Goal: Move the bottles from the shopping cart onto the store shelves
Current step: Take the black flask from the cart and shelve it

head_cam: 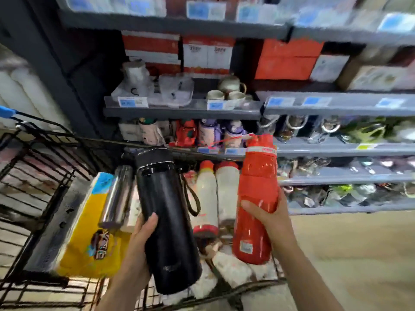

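Black steel flask (167,221) held in left hand (139,241), red plastic bottle (257,198) in right hand (269,218); crowded grey shelf (336,151) at 1 o'clock risks knocking neighbours

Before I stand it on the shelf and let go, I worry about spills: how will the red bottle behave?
The red bottle looks tall and narrow, so probably tippy upright. Its round body would likely roll if laid down. The glossy surface may be slippery, though the right hand holds it at mid-body.

Bright even light, motion blur — edges warped
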{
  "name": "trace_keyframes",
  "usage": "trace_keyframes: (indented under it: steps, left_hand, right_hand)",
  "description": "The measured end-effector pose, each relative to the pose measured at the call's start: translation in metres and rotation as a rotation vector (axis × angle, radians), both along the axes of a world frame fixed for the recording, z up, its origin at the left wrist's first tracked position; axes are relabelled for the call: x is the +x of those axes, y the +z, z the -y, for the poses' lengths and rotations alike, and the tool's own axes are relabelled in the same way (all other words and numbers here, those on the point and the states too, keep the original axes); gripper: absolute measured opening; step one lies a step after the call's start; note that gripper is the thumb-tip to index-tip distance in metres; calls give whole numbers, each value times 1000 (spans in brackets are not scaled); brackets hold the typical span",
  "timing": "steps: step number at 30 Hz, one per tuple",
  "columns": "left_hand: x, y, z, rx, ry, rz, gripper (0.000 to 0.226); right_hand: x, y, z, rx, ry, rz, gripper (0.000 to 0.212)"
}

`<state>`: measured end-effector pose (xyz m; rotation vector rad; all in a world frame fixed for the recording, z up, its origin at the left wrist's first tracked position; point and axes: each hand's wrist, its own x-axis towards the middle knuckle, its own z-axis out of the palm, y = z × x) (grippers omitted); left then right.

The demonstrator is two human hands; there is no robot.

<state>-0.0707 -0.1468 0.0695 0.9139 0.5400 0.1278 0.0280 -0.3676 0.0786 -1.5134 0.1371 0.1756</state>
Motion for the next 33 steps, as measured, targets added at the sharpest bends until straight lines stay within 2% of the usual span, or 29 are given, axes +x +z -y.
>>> trace_keyframes:
  steps: [1,3,4,6,7,10,12,15,16,19,21,26,28,31,33]
  left_hand:
    - [4,4,27,-37,-36,34,56]
    - [12,9,82,-83,-100,68,49]
    - [18,11,111,-84,-135,89,56]
    - [30,13,166,-100,-196,115,94]
    - [38,13,193,-107,-207,121,104]
    - [61,31,270,-147,-301,108,120]
    - [74,43,313,-171,-340,108,111]
    - [92,66,361,-181,-415,103,65]
    - [101,69,374,-168,-424,113,61]
    - [129,79,406,-107,-451,162,91]
    - [154,83,423,-91,-453,213,96]
    - [220,92,456,-111,-419,289,126]
    - [255,100,466,-91,-403,322,124]
    - [307,117,476,-80,-397,419,97]
    - [342,132,481,-83,-363,460,105]
  right_hand:
    - [-2,4,28,21,-9,16,87]
    - [-5,13,86,34,-33,47,97]
    - [-8,18,115,32,-50,65,98]
    - [-14,29,172,12,-85,95,99]
    - [-17,38,199,12,-103,108,99]
    - [-20,63,268,8,-174,150,95]
    - [-18,77,303,3,-229,192,87]
    - [-10,93,340,17,-310,248,81]
    - [-6,97,351,20,-333,268,80]
    - [11,110,381,19,-380,320,78]
    - [28,116,402,-6,-403,343,76]
    - [85,132,441,-43,-420,421,88]
    - [118,140,453,-48,-419,459,89]
    - [176,158,466,-57,-384,520,86]
    - [217,177,472,-54,-354,561,83]
